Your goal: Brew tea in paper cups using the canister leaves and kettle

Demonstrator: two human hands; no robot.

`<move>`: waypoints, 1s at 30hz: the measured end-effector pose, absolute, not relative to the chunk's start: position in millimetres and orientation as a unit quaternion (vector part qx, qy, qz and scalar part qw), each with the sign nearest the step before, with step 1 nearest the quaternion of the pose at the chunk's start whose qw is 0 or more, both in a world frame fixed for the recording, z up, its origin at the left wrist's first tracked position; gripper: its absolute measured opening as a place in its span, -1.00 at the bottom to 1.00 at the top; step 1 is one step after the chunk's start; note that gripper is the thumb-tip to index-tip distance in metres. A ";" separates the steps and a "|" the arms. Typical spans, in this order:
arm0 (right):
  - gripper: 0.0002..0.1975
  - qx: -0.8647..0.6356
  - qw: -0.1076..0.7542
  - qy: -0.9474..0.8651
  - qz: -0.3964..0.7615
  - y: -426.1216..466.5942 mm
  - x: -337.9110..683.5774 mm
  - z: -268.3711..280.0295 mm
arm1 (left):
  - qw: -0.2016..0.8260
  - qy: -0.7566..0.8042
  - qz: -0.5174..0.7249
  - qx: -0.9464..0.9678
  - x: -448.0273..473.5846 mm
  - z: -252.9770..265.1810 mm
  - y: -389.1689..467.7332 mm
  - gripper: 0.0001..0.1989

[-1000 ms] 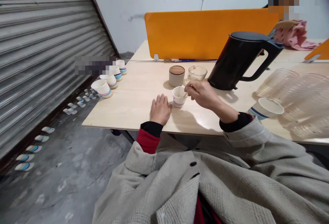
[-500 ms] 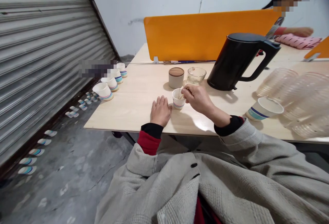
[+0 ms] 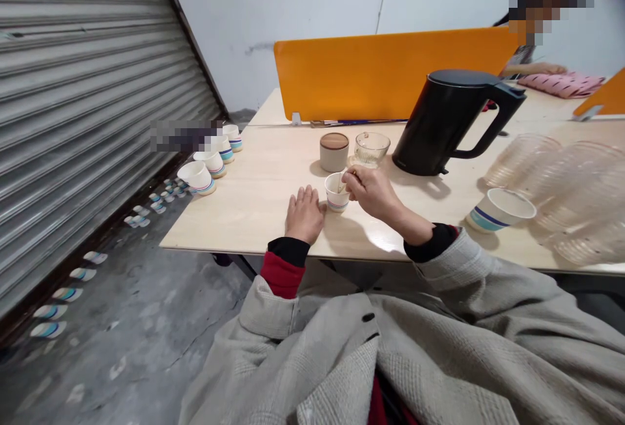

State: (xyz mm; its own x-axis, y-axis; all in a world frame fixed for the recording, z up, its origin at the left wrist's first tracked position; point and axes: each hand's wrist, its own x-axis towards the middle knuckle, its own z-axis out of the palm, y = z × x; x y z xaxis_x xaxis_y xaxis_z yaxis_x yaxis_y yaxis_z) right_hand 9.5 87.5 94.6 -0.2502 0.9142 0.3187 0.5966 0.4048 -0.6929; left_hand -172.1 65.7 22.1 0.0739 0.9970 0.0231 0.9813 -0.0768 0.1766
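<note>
My left hand lies flat on the table, fingers spread, just left of a small white paper cup with coloured stripes. Over that cup's mouth, my right hand pinches a thin stirring stick whose lower end is inside the cup. The cup's contents cannot be made out. Right behind it stand a grey canister with a wooden lid and a ribbed glass bowl. A black electric kettle is to the right of the bowl.
Several paper cups line the table's left edge. At right are a larger paper cup and clear plastic cups. An orange divider crosses the back; beyond it a person's hand rests on pink cloth. More cups dot the floor.
My right hand stays at the cup with the stick in it, barely shifted. My left hand keeps its place. The other person's hand has lowered onto the pink cloth. The view tilts slightly.
</note>
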 end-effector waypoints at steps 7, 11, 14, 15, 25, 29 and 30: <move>-0.77 -0.462 0.432 -0.746 0.208 76.0 24.2 114.2 | 0.055 0.675 0.073 0.733 -172.8 18.9 67.0 -0.35; -0.75 -0.445 0.486 -0.724 0.204 69.2 32.9 119.6 | 0.058 0.678 0.071 0.729 -172.6 19.4 67.0 -0.35; -0.75 -0.433 0.563 -0.676 0.195 69.1 43.8 122.5 | 0.061 0.675 0.074 0.731 -172.5 19.4 66.9 -0.35; -0.75 -0.427 0.593 -0.655 0.193 71.4 48.4 123.2 | 0.061 0.675 0.075 0.731 -172.5 19.2 67.0 -0.35; -0.74 -0.498 0.638 -0.558 0.181 168.3 79.9 94.1 | 0.059 0.681 0.078 0.726 -173.3 13.9 70.9 -0.35; -0.71 -0.597 0.526 -0.588 0.146 198.7 84.1 76.8 | 0.059 0.681 0.080 0.726 -173.3 16.1 69.4 -0.34; -0.69 -0.608 0.499 -0.602 0.138 203.9 84.9 73.0 | 0.060 0.681 0.080 0.726 -173.2 16.9 68.9 -0.34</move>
